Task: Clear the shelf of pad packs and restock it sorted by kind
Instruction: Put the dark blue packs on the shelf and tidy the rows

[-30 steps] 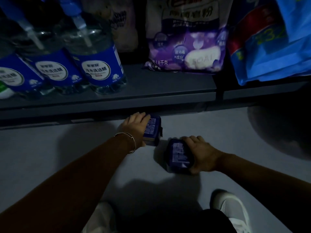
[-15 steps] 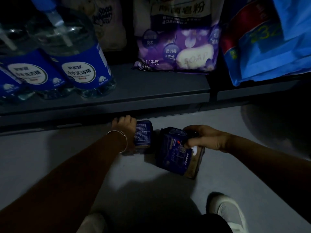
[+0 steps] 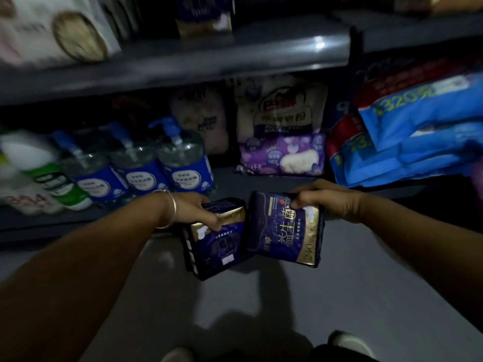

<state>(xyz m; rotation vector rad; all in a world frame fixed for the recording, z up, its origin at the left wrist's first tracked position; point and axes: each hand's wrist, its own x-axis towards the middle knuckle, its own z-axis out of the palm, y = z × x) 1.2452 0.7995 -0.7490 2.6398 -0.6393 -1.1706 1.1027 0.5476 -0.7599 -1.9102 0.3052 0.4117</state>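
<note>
Two dark blue and gold pad packs hang side by side above the grey floor, in front of the lowest shelf. My left hand (image 3: 194, 209), a bangle on its wrist, grips the left pad pack (image 3: 217, 245) at its top, thumb across the front. My right hand (image 3: 324, 201) pinches the right pad pack (image 3: 285, 231) by its upper right corner. The two packs touch or nearly touch along their inner edges. Both fronts face me.
The bottom shelf (image 3: 224, 178) holds blue-labelled pump bottles (image 3: 183, 163), a purple soap-powder bag (image 3: 282, 131) and blue packs (image 3: 407, 137) at the right. An upper shelf edge (image 3: 198, 61) runs across above. My white shoes (image 3: 350, 344) show at the bottom on the grey floor.
Both hands have lifted their packs off the floor and turned them front-up. The view has tilted upward, bringing the upper shelf into sight.
</note>
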